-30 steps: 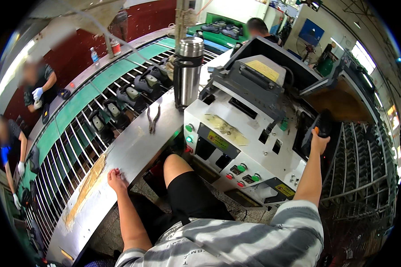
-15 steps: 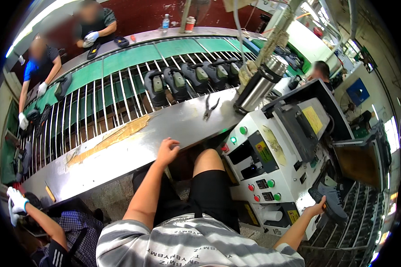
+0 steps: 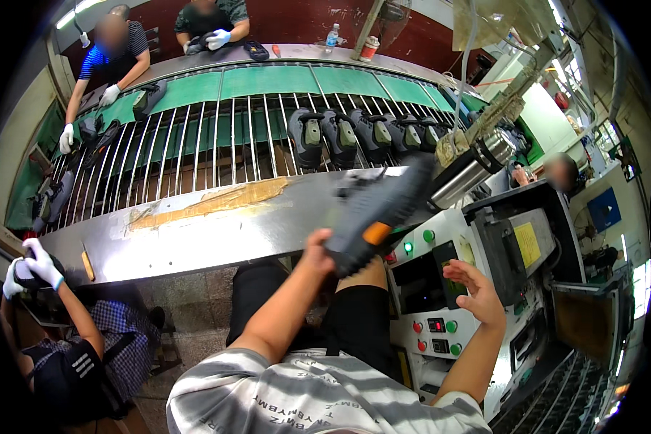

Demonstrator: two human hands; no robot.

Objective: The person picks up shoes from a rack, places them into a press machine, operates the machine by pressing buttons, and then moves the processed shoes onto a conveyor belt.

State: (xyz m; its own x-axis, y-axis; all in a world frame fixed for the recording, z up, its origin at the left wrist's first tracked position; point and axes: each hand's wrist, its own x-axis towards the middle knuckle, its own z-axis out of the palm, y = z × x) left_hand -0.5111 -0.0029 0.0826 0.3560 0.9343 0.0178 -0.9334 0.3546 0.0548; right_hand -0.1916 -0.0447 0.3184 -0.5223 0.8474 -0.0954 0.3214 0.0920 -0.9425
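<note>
My left hand (image 3: 318,253) is closed on the heel end of a dark grey shoe (image 3: 383,217) with a black sole and an orange patch. The shoe is tilted over the near edge of the metal ledge, its toe up and to the right, slightly blurred. My right hand (image 3: 479,295) is open and holds nothing, its fingers spread in front of the white machine (image 3: 477,246). Several grey shoes (image 3: 340,137) stand in a row on the roller conveyor beyond the ledge (image 3: 195,246). Something small and dark behind the held shoe is mostly hidden.
A steel flask (image 3: 474,170) leans at the ledge's right end. The machine has red and green buttons (image 3: 452,327). A yellow-handled tool (image 3: 87,264) lies at the ledge's left end. Gloved co-workers (image 3: 43,264) handle items at left and across the conveyor. A shoe rack (image 3: 571,390) stands lower right.
The shoe has passed from my right hand, beside the machine, to my left hand over the ledge. My right hand has moved up and inward and opened. The whole view has shifted.
</note>
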